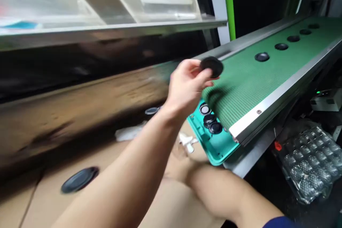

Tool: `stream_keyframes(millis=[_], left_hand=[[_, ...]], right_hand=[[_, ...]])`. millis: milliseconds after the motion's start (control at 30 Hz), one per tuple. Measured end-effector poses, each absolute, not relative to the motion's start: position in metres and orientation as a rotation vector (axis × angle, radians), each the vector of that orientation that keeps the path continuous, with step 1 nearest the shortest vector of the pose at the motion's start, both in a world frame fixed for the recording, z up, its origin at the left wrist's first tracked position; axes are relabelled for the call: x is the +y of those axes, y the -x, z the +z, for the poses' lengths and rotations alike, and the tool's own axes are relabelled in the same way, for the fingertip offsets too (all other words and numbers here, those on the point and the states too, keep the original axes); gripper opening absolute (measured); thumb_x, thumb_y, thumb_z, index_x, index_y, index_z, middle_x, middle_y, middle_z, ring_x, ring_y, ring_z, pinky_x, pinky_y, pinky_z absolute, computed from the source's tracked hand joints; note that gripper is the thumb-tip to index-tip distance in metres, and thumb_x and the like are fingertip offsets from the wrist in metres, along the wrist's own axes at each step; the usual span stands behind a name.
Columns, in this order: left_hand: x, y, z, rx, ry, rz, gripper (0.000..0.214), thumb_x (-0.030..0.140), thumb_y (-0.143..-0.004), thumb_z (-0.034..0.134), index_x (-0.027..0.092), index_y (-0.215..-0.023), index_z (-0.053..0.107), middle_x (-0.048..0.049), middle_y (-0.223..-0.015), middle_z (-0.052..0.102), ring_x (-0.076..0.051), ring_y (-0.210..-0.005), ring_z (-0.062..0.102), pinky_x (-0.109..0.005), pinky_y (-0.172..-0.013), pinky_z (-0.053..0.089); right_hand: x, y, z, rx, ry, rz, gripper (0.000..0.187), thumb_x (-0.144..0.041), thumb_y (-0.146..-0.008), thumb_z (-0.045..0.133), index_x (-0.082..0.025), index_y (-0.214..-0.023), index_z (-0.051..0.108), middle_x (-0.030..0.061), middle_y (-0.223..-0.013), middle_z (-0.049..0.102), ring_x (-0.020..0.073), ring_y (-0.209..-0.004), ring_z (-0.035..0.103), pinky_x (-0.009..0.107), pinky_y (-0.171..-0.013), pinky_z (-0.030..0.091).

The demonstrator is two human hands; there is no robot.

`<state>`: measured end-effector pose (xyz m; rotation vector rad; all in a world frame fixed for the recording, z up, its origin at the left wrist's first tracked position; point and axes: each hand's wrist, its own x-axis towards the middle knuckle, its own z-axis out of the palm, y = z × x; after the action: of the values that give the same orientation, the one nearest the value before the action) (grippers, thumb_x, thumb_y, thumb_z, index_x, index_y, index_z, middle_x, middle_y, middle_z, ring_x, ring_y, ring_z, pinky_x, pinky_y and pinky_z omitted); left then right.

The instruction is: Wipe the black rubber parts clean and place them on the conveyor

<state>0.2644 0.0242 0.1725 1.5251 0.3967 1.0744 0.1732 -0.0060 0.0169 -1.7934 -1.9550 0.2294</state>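
Note:
My left hand (187, 87) is raised over the near end of a green conveyor belt (248, 82), with thumb and fingers pinched on a round black disc (212, 67). My right hand (178, 158) reaches in low under the left forearm, over a cardboard surface. Its fingers are mostly hidden and blurred, next to a small white piece (188, 141). A teal tray (213, 146) with three round black parts (210, 118) sits under the belt's end, just right of both hands.
Several black discs (262, 57) lie in a row along the belt, running away to the right. A black disc (80, 179) lies on the cardboard (165, 203) at the left. A clear blister tray (311, 160) sits lower right. A clear shelf (112, 25) overhangs the back.

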Motion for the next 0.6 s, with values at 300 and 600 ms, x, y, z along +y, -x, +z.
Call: stream_keyframes(millis=[300, 600], left_hand=[[0.018, -0.012, 0.045, 0.938, -0.686, 1.189, 0.012, 0.019, -0.079, 0.062, 0.020, -0.074, 0.073, 0.0023, -0.048, 0.041, -0.006, -0.042, 0.027, -0.014, -0.034, 0.028], [0.017, -0.006, 0.000, 0.798, -0.592, 1.206, 0.011, 0.017, -0.095, 0.060, 0.017, -0.092, 0.071, -0.0046, -0.090, 0.076, -0.018, -0.088, 0.073, -0.034, -0.090, 0.062]], right_hand=[[-0.004, -0.155, -0.001, -1.807, 1.930, 0.396, 0.032, -0.029, -0.094, 0.057, -0.014, -0.121, 0.066, 0.0209, -0.127, 0.064, 0.0358, -0.116, 0.054, 0.043, -0.093, 0.046], [-0.012, -0.131, 0.004, -1.816, 1.393, 0.121, 0.042, -0.034, -0.098, 0.060, -0.018, -0.137, 0.064, 0.0120, -0.142, 0.058, 0.0247, -0.126, 0.052, 0.036, -0.112, 0.041]])
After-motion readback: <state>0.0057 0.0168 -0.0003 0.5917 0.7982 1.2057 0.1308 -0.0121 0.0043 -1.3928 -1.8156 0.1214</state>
